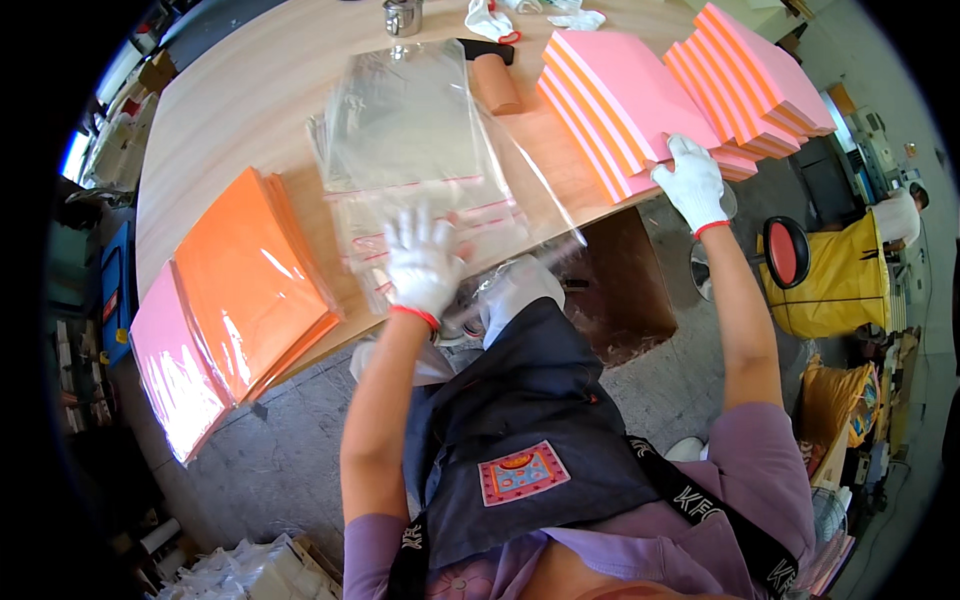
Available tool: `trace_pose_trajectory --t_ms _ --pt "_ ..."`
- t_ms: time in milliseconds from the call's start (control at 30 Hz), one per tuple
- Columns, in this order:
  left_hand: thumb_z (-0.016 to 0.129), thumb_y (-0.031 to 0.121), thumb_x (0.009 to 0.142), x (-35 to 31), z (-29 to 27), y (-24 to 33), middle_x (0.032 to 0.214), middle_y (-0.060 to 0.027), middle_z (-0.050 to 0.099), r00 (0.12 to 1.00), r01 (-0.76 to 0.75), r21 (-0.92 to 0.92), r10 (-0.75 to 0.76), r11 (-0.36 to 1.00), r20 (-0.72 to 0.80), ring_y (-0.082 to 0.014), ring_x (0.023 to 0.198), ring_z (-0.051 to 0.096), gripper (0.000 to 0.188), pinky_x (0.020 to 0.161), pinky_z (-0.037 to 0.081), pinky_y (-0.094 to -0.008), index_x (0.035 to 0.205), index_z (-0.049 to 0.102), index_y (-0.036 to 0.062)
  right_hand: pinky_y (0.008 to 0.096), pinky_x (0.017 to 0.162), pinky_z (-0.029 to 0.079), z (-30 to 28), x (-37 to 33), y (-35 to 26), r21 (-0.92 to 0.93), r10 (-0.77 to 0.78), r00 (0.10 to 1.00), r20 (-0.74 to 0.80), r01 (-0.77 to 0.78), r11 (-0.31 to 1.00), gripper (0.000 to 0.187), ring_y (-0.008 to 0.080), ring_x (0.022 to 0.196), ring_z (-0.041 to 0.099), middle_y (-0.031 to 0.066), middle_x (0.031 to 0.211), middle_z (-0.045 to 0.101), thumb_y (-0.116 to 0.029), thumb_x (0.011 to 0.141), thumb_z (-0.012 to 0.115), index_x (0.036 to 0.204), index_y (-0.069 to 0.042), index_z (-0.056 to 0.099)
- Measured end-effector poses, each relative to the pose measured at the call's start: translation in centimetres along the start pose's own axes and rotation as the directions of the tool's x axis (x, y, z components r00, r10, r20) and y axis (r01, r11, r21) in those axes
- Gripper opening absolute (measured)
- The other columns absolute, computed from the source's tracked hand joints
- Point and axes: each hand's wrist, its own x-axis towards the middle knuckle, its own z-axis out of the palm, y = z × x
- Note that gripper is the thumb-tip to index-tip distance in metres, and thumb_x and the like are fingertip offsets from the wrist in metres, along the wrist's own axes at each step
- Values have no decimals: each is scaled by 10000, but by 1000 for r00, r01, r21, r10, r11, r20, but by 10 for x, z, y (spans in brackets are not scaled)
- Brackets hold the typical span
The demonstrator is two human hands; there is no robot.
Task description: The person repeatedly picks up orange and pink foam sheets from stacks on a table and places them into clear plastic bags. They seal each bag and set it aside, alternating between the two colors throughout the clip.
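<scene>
Where clear bags (400, 115) are seen, 11 o'clock: probably light, slippery; edges should be pinched.
Left hand (424, 265), 10 o'clock: widely spread over clear bags; contact cannot be told.
Right hand (692, 185), 2 o'clock: half-bent at pink-orange stack (625, 80); grip cannot be told.

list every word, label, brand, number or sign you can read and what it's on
Apron straps: large white lettering; I won't copy it out.
Patch on the apron: a colourful picture, any lettering too small to read.
Plastic bags: red strips, no words I can make out.
Pink and orange stack: none visible.
</scene>
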Motion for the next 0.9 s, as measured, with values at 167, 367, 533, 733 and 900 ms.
trace_pose_trajectory --t_ms 167,367,533,733,900 --pt "581 384 821 16 9 -49 1428 -131 371 997 13 20 -11 1000 -76 -363 1304 330 504 1085 203 -526 1267 505 164 415 863 445 4 -4 4 36 -11 999 -46 13 999 507 324 1013 557 137 1125 601 -428 777 619 1083 -25 587" --pt "660 289 730 16 15 -50 1452 -115 340 996 59 -42 -61 997 -63 -342 1336 294 502 1104 179 -532 1199 548 151 411 873 436 4 -3 5 79 -12 998 -64 17 997 471 318 1018 552 134 1118 602 -413 814 595 1097 -37 602" --pt "611 368 807 15 5 -48 1430 -102 371 998 57 105 -61 993 33 -333 1309 330 491 1088 212 -515 1246 512 170 399 902 422 -1 -3 1 109 3 999 -46 2 994 452 303 1050 542 123 1122 606 -397 824 593 1150 -84 610" --pt "683 251 684 15 14 -51 1456 -98 338 996 66 -44 -68 997 -52 -313 1350 281 522 1110 165 -531 1179 549 157 390 926 421 1 -3 2 66 -2 999 -53 5 998 499 303 1113 526 127 1197 583 -401 790 640 1187 -103 597" --pt "644 312 762 15 8 -49 1444 -95 356 997 72 24 -72 997 -9 -324 1333 307 505 1104 191 -514 1232 525 172 396 897 434 1 -1 2 41 -5 1000 -27 6 999 511 311 1063 548 143 1144 605 -426 792 629 1160 -73 593"
